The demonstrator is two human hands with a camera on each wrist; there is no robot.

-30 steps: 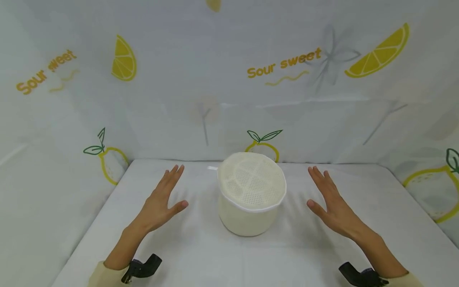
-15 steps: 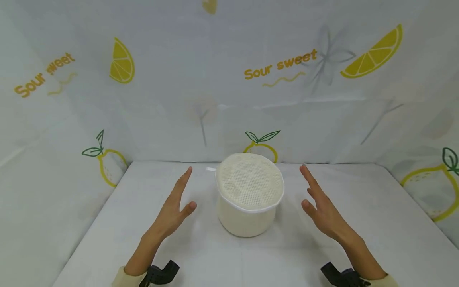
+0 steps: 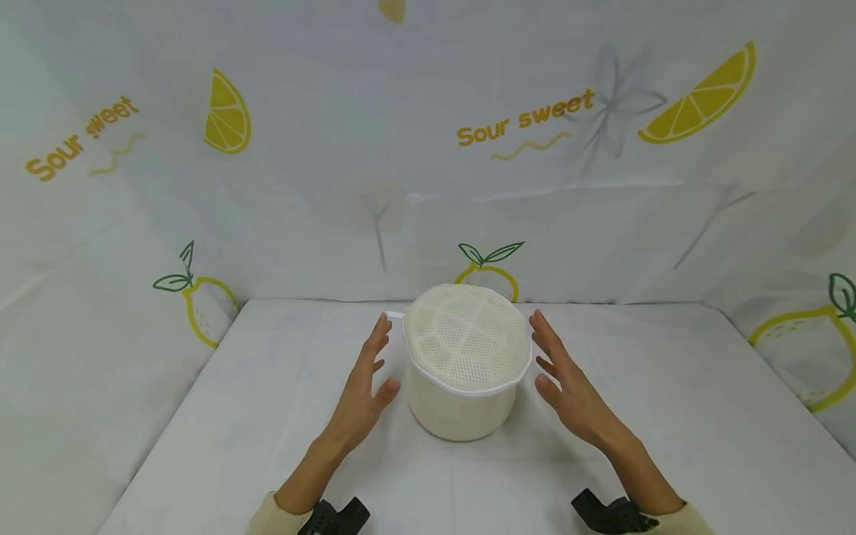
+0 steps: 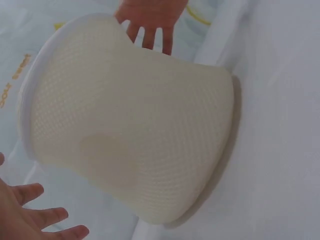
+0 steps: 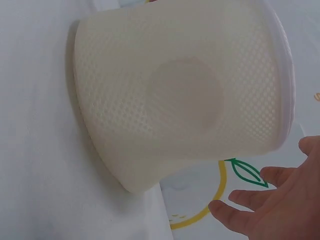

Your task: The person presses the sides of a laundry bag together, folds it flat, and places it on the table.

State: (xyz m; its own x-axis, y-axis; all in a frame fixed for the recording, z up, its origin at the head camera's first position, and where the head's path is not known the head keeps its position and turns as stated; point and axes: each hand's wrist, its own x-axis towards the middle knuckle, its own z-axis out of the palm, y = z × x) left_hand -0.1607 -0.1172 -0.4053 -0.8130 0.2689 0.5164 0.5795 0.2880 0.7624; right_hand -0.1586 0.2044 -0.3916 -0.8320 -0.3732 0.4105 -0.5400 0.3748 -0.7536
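A cream mesh laundry bag (image 3: 468, 338), shaped like a short drum, stands upright on the white tabletop in the head view. White trim runs round its top edge, and a small white tab (image 3: 394, 315) sticks out at its left. Close by the bag's left side is my left hand (image 3: 357, 401), fingers extended and thumb apart. My right hand (image 3: 571, 394) is at the opposite side, fingertips right at the rim in the head view. Both wrist views show the netted side wall (image 4: 150, 115), with a round darker patch (image 5: 185, 95) showing through it.
White cloth (image 3: 221, 416) covers the table. Behind it hangs a white curtain (image 3: 321, 171) printed with lemons and lettering, which continues along both sides. A black wrist camera (image 3: 337, 516) is strapped to the left wrist and another (image 3: 611, 513) to the right.
Both hands have moved inward from well apart, the left one rightward and the right one leftward, to either side of the mesh laundry bag. The bag has stayed in place.
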